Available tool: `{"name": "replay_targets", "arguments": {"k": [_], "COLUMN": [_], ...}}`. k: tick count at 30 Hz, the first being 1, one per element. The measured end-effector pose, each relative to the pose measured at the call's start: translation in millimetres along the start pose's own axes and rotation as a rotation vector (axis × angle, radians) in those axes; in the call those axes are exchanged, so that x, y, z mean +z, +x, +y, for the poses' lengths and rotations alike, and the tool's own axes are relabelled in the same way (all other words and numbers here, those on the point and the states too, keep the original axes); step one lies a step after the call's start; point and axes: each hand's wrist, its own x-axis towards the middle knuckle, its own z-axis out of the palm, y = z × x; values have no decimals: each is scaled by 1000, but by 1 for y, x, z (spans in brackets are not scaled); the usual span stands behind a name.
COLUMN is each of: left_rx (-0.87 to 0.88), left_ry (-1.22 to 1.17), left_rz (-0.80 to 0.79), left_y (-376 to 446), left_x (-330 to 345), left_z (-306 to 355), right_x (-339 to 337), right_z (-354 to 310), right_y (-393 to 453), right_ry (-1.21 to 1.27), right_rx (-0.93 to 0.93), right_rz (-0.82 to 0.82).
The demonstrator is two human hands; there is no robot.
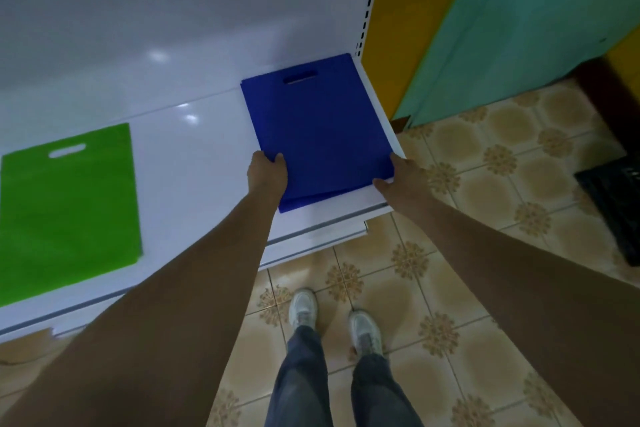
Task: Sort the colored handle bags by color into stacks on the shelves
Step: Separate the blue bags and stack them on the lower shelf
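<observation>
Your left hand [267,173] grips the near left edge of the blue handle bags [317,128], thumb on top and fingers curled under the fabric. Your right hand [398,178] holds the near right corner of the same stack — thumb laid along the lower edge, fingers against the side. Whether the right fingers curl beneath the fabric cannot be told from this view.

The blue stack lies flat on the white shelf [194,156] at the centre of the frame, its handle cut-out pointing toward the back panel. The stack's right edge runs just beside the shelf's right end, near the slotted upright [369,0]. At the near edge, more than one layer shows — the lower layer sticks out slightly past the one above it.

The green handle bag [67,204] lies flat on the same shelf at the left of the frame, well apart from the blue stack, its cut-out also toward the back.

At the bottom of the frame, your white shoes [332,321] stand on the patterned tile floor [485,184]. A dark crate [616,204] sits at the right edge.
</observation>
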Motion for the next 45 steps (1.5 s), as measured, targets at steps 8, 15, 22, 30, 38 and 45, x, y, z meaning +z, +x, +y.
{"name": "replay_targets", "arguments": {"k": [8, 15, 22, 30, 38, 45], "left_rx": [20, 78, 219, 56, 52, 143], "left_ry": [192, 257, 278, 236, 103, 71], "left_rz": [27, 4, 164, 445, 762, 1022], "left_y": [-2, -14, -130, -251, -320, -348], "left_x": [1, -28, -99, -234, -404, -563], "left_z": [3, 12, -28, -103, -171, -179], "right_x": [-5, -28, -54, -8, 31, -5], "right_z": [-6, -19, -148, -374, -534, -683], "right_y": [4, 0, -54, -203, -384, -458], "right_ry": [-64, -137, -82, -179, -212, 15], "right_rx": [6, -29, -393, -990, -1536, -1621], "right_rz": [-23, -38, -9, -136, -357, -204]}}
